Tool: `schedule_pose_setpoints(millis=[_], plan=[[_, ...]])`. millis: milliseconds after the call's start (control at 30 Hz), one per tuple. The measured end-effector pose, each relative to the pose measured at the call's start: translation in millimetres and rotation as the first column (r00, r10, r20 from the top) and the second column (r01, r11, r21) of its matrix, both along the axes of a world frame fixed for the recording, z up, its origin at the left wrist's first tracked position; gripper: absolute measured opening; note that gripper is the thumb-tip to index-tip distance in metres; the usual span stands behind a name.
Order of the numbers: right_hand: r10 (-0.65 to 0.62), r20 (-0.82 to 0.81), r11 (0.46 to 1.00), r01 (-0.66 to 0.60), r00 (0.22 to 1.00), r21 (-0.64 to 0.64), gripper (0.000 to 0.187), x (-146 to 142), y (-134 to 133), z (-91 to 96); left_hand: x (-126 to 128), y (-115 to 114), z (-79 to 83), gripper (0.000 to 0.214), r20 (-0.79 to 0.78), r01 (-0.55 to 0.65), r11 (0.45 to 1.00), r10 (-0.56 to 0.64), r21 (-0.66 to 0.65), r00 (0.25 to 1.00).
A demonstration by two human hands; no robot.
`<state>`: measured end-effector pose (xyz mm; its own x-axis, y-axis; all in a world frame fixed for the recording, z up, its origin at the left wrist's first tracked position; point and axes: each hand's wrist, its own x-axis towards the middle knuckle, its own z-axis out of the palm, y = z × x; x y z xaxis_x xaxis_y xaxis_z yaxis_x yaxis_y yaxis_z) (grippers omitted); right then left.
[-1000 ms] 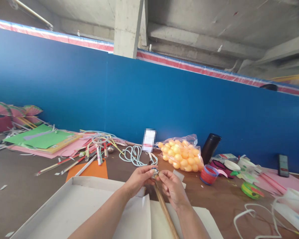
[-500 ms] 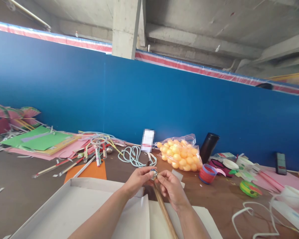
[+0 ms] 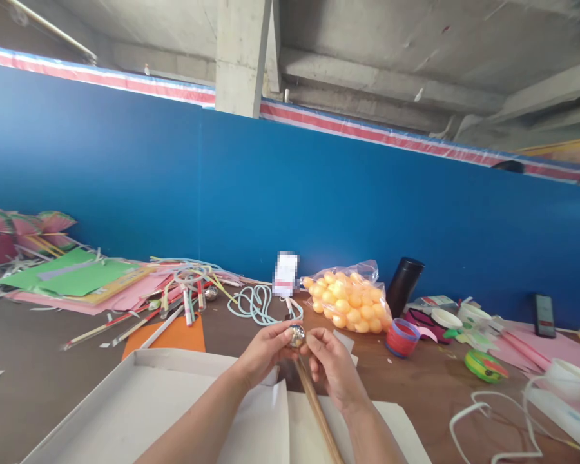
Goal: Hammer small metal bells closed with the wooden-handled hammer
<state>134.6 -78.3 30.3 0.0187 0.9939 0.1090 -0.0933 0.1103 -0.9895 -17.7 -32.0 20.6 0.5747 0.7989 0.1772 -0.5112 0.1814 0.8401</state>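
A small shiny silver ball [image 3: 297, 336] sits between the fingers of my left hand [image 3: 265, 353], which is closed on it. Just to its right, my right hand [image 3: 334, 368] has thumb and forefinger pinched close to the ball. Whatever the right fingers hold, if anything, is too small to make out. Below the hands, thin wooden sticks [image 3: 318, 412] run down toward me over pale paper [image 3: 391, 422]. Under my left forearm lies a white shallow box lid [image 3: 174, 393].
A clear bag of orange balls [image 3: 350, 303] stands behind my hands, beside a black cylinder [image 3: 405, 283]. Pale blue cord [image 3: 256, 306] lies to its left. Coloured paper [image 3: 87, 274] and sticks cover the left; tape rolls [image 3: 402, 336] and white cord [image 3: 483, 406] lie right. A blue partition [image 3: 319, 193] rises behind.
The right fingertips have drawn slightly away from the ball, and more of its surface shows. My left hand still holds it in nearly the same place.
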Motion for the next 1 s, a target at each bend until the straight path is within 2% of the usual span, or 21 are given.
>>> schedule_pose_setpoints(millis=[100,167,233,333,433,500,633,733,800,900,1000], plan=[[-0.085,0.259,0.996,0.087,0.962,0.005,0.031,9.5,-3.1,-0.3,-3.6,0.6,2.2,0.037,0.081,0.028,0.998,-0.024,-0.049,0.996],[-0.151,0.522,0.987,0.153,0.840,0.039,0.029,17.0,-6.0,-5.2,-6.4,1.6,4.1,0.037,0.121,0.033,0.997,-0.024,-0.066,0.992],[-0.111,0.728,0.991,0.129,0.677,0.032,0.027,21.2,-9.1,-12.0,-8.7,2.8,5.3,0.037,0.151,0.029,0.996,-0.017,-0.080,0.988],[-0.027,0.869,0.998,0.067,0.494,-0.007,0.023,18.6,-11.6,-21.8,-10.1,5.4,4.7,0.036,0.172,0.015,0.994,0.004,-0.109,0.985],[-0.059,0.908,0.996,0.079,0.414,0.028,0.012,11.0,-8.5,-29.4,-10.3,10.0,1.0,0.035,0.186,-0.012,0.990,0.039,-0.143,0.982],[-0.083,0.890,0.993,0.111,0.449,0.036,0.010,7.7,-4.7,-32.3,-10.8,14.7,-2.4,0.034,0.197,-0.057,0.983,0.091,-0.172,0.976],[-0.179,0.750,0.981,0.169,0.636,0.091,0.007,4.8,-2.6,-27.7,-12.9,26.3,-9.5,0.033,0.163,-0.257,0.939,0.297,-0.227,0.941],[-0.174,0.523,0.984,0.172,0.834,0.054,0.015,0.7,-8.7,-13.3,-14.0,33.2,-13.6,0.029,0.122,-0.373,0.896,0.410,-0.242,0.904],[-0.125,0.356,0.992,0.122,0.926,0.031,0.026,-3.3,-14.2,-2.3,-14.0,35.6,-15.1,0.029,0.115,-0.415,0.875,0.452,-0.249,0.885],[-0.046,0.241,0.999,0.040,0.969,0.030,0.033,-8.0,-20.1,6.9,-13.0,36.3,-15.2,0.029,0.109,-0.447,0.858,0.484,-0.253,0.868],[0.005,0.221,1.000,-0.010,0.975,0.020,0.035,-9.8,-20.9,3.6,-11.8,36.0,-14.1,0.028,0.114,-0.457,0.854,0.495,-0.250,0.862]])
